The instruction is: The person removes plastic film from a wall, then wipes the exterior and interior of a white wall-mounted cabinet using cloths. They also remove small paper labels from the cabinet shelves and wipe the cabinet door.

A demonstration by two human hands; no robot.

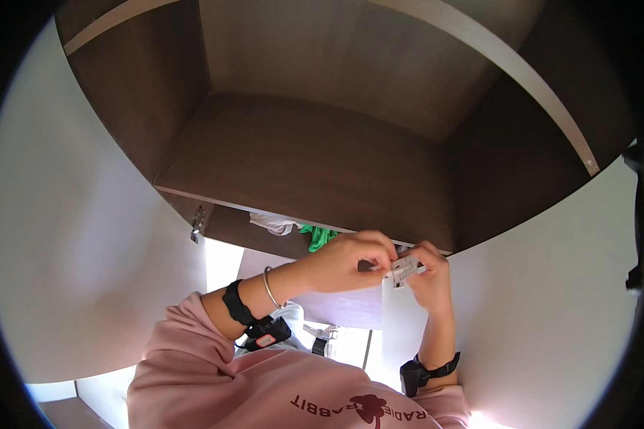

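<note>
My left hand, with a metal bangle and a black strapped device on its forearm, pinches one end of a small white printed card or tag. At the other end, my right hand grips the same piece near its upper right edge. Both hands are close together, just below the front edge of a dark wooden shelf. The small piece bears printed writing. Part of it is covered by my fingers, so its exact kind cannot be told.
White cabinet doors stand open on both sides, one by a metal hinge. On the lower shelf lie a green cloth and a pale crumpled cloth or bag.
</note>
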